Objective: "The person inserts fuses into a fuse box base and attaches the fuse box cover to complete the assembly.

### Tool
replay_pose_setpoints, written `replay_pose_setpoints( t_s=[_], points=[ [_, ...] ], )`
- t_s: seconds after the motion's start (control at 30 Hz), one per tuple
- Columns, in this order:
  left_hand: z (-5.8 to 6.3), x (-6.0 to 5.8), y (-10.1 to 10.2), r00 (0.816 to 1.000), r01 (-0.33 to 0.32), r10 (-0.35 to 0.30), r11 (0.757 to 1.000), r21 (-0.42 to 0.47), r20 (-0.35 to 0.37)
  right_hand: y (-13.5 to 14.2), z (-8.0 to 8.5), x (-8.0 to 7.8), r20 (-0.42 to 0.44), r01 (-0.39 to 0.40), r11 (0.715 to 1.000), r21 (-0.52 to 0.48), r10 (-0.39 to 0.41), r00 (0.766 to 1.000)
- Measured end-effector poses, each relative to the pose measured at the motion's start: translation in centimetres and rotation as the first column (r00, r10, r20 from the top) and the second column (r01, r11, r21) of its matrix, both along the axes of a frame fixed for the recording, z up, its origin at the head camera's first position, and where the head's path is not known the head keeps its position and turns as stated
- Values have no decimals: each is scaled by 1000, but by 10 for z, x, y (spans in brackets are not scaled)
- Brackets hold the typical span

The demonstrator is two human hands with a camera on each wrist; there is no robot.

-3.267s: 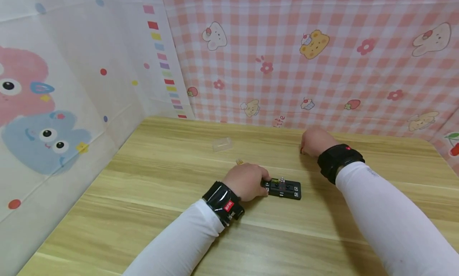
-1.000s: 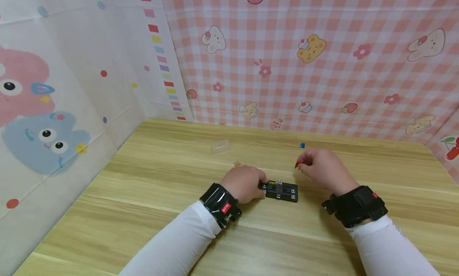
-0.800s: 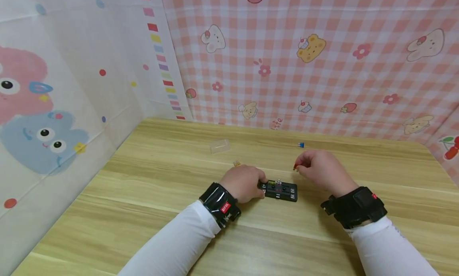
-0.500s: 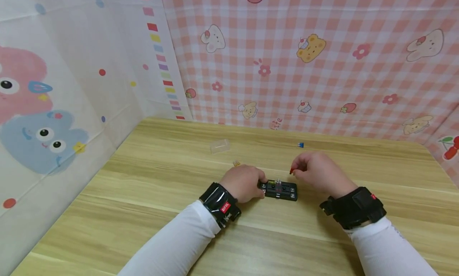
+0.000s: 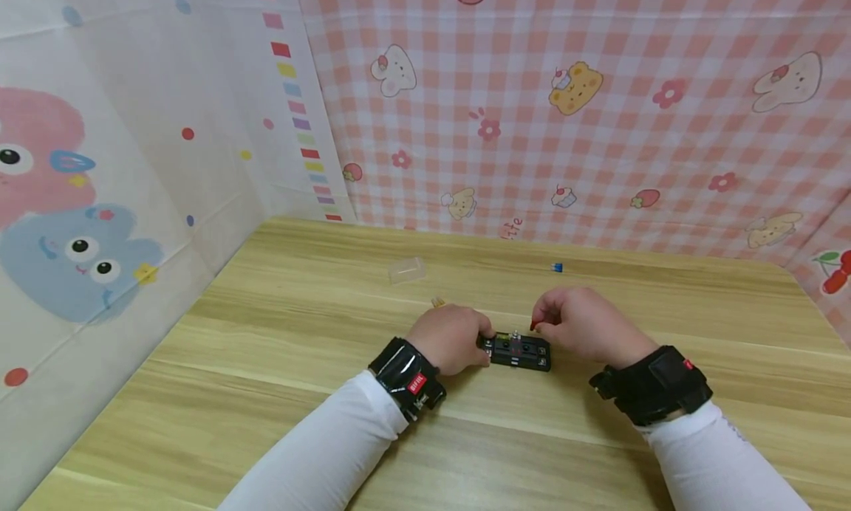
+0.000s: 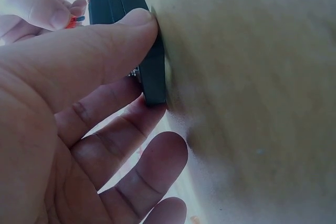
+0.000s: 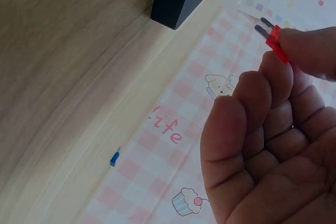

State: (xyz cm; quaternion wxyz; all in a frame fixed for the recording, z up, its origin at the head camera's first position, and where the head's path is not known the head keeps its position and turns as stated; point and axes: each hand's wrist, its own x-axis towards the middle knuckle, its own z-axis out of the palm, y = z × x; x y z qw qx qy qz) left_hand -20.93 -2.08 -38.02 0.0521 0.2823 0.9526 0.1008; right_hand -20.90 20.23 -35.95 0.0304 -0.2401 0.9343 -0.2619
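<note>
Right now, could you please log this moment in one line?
left hand: holds block | right hand: pinches red fuse | red fuse: apart from block | blue fuse: on table

Red fuse [image 7: 276,44] in right hand [image 7: 273,119]

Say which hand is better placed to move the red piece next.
Likely the right hand: it pinches the red piece near the black block, while the left hand grips the block's end.

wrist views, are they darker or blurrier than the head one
Left wrist: darker, tabletop soft and smeary; right wrist: tabletop also dim, but red two-pronged piece fairly crisp; head: brighter overall, glare on the left black wristband.
</note>
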Motion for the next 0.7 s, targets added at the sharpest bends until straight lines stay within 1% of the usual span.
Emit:
replay_pose_setpoints(
  t_s=[0.33,0.5,0.7],
  points=[
    [0,-1,0,1000,3,-3,1000,2,0,-4,-2,1,50,-25,1000,11,25,998],
    [-1,-1,0,1000,6,-6,1000,2,-11,-6,-4,1,51,-41,999,14,40,998],
    [0,0,0,1000,3,-3,1000,2,-1,-7,-3,2,61,-38,999,25,36,997]
  ],
)
